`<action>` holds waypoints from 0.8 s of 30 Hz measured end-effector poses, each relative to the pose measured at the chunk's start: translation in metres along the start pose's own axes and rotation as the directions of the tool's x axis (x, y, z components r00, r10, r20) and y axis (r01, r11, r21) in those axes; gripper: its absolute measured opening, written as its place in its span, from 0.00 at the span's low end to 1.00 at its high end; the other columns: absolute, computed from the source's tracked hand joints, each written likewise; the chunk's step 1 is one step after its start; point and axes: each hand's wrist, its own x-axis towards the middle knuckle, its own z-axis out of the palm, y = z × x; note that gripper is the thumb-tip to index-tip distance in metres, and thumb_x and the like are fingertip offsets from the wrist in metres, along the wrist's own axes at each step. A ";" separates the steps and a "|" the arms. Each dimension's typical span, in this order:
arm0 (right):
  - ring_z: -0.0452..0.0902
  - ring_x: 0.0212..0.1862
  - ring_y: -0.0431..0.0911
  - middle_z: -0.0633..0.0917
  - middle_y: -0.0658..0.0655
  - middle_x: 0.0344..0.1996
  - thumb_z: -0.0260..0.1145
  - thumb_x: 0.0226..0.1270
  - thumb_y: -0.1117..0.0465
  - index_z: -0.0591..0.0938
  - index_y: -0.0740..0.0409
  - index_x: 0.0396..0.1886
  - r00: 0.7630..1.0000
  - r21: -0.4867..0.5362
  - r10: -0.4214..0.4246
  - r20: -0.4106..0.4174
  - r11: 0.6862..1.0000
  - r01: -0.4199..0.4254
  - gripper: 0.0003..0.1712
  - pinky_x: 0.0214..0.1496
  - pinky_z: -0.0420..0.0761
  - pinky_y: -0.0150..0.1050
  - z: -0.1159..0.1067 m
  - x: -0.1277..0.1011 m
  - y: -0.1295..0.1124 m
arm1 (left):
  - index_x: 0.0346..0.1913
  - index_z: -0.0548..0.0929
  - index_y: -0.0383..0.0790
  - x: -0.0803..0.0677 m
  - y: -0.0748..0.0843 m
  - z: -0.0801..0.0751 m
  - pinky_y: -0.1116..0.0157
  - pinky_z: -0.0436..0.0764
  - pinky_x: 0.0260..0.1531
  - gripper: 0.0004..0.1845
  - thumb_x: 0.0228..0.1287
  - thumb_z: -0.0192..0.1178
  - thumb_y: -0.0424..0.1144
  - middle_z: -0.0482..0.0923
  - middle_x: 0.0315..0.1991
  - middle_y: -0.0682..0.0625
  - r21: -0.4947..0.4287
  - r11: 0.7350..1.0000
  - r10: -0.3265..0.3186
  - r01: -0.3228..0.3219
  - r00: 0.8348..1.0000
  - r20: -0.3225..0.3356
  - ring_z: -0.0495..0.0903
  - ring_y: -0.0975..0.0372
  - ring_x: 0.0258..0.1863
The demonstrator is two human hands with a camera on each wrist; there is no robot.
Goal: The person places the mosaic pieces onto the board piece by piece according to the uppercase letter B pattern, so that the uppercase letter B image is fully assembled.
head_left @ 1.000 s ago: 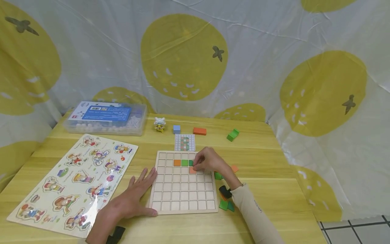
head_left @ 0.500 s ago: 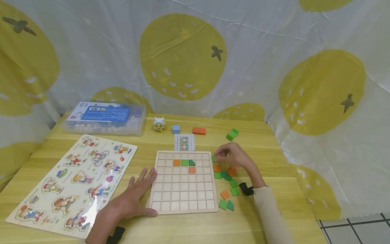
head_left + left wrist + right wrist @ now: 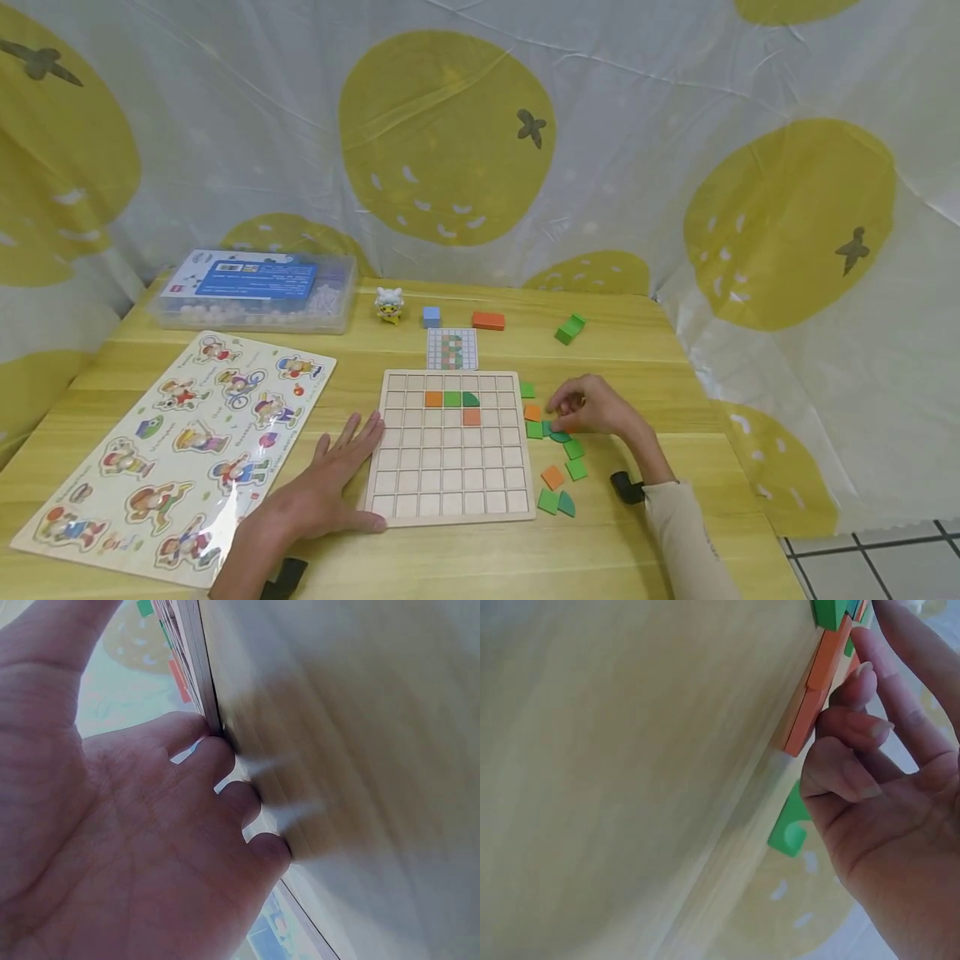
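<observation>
Orange tiles (image 3: 815,688) lay among the loose pieces just off the right edge of the grid board (image 3: 450,492), and the right hand (image 3: 592,410) rested over them with its curled fingers (image 3: 853,727) pressed against their edges; whether the grip had actually closed on one I cannot tell. Around that hand, green and orange tiles (image 3: 564,467) were scattered on the wooden surface (image 3: 645,350) between the board and the right edge. The left hand (image 3: 318,492) lay flat and released, fingers spread, its fingertips (image 3: 217,750) touching the board's left edge near the front left corner. On the board, an orange, a green and a dark green tile sat in a row, with another orange one (image 3: 471,416) below. Beyond the board lay a pattern card (image 3: 452,349); toward the far edge stood a small figurine (image 3: 389,303), a blue cube (image 3: 431,316), an orange block (image 3: 488,320) and a green block (image 3: 571,328). A picture puzzle (image 3: 180,442) and a clear plastic box (image 3: 255,290) occupied the left side.
</observation>
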 end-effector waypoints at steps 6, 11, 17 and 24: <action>0.74 0.31 0.41 0.85 0.52 0.30 0.84 0.59 0.68 0.92 0.63 0.37 0.999 -0.012 -0.007 0.031 1.000 0.008 0.09 0.32 0.76 0.29 0.006 0.001 -0.004 | 0.87 0.52 0.35 -0.001 0.000 0.000 0.31 0.28 0.81 0.72 0.45 0.86 0.54 0.40 0.89 0.40 0.001 1.000 0.003 -0.003 1.000 -0.003 0.32 0.38 0.87; 0.73 0.31 0.41 0.85 0.55 0.30 0.84 0.58 0.69 0.91 0.64 0.34 0.998 -0.017 -0.020 0.059 1.000 0.021 0.08 0.32 0.76 0.29 0.009 0.003 -0.007 | 0.87 0.52 0.36 -0.001 0.001 0.000 0.31 0.28 0.80 0.72 0.45 0.86 0.54 0.39 0.89 0.40 -0.002 1.000 -0.006 0.006 1.000 0.003 0.31 0.37 0.86; 0.74 0.31 0.41 0.87 0.55 0.31 0.84 0.57 0.70 0.90 0.64 0.34 0.997 -0.016 -0.045 0.062 0.999 0.046 0.09 0.32 0.78 0.29 0.008 0.004 -0.007 | 0.87 0.52 0.35 -0.002 0.001 0.000 0.31 0.28 0.80 0.72 0.45 0.86 0.54 0.39 0.89 0.40 0.001 1.000 -0.004 0.004 1.000 -0.001 0.31 0.37 0.86; 0.79 0.30 0.41 0.90 0.51 0.30 0.82 0.62 0.68 0.91 0.60 0.34 0.997 -0.018 -0.061 0.044 0.998 0.062 0.06 0.32 0.83 0.31 0.005 0.004 -0.007 | 0.87 0.52 0.35 -0.001 0.000 0.000 0.31 0.29 0.80 0.72 0.45 0.86 0.55 0.40 0.89 0.40 0.002 1.000 0.002 -0.002 1.000 0.000 0.32 0.38 0.87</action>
